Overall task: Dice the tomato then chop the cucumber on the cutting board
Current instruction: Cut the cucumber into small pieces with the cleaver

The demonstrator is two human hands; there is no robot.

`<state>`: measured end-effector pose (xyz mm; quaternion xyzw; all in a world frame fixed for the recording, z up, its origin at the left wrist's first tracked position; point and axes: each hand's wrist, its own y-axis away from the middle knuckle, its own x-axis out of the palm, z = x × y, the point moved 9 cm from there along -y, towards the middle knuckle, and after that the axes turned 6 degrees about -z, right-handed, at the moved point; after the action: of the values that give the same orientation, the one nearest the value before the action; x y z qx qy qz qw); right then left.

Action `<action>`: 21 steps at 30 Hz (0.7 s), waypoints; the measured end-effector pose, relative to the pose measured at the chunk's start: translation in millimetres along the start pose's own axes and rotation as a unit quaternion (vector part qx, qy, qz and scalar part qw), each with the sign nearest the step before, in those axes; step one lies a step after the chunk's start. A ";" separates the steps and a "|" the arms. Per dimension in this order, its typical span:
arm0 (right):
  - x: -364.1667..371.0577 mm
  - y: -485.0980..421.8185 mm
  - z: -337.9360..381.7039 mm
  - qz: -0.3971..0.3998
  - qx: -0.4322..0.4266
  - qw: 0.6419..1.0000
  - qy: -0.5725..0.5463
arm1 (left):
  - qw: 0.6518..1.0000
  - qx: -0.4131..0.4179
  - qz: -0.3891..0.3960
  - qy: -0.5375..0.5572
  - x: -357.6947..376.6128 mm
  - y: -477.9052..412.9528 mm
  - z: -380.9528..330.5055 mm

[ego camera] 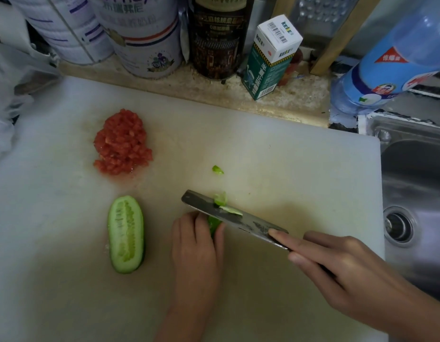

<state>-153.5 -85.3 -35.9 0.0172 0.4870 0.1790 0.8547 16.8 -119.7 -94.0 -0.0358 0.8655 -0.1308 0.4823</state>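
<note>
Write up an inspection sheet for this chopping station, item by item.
Surface: white cutting board, stained.
Job's things: diced tomato in a pile; cucumber half, cut face up; cucumber piece under the knife; slices at the blade.
Clutter: stray cucumber bit.
Hands: left hand holds the cucumber piece; right hand grips the knife.
Cables: nothing seen.
Surroundings: tins, box and bottle behind; sink on the right.

The green-and-white box [270,58] reads "KELE" on its top.
</note>
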 end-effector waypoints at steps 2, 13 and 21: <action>4.7 -4.4 -3.0 0.003 0.004 1.000 -0.003 | 1.000 -0.002 -0.017 0.002 -3.2 -0.7 -0.9; 7.7 -31.1 -12.2 -0.038 0.029 0.997 -0.067 | 0.999 -0.014 -0.036 0.031 -8.0 0.8 2.2; -9.8 -0.4 14.3 -0.018 -0.030 0.997 -0.064 | 0.998 -0.009 -0.030 0.054 -4.9 4.3 6.9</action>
<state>-145.8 -86.8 -20.4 -0.0063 0.4263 0.1763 0.8872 25.6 -115.9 -94.6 -0.0590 0.8898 -0.1397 0.4305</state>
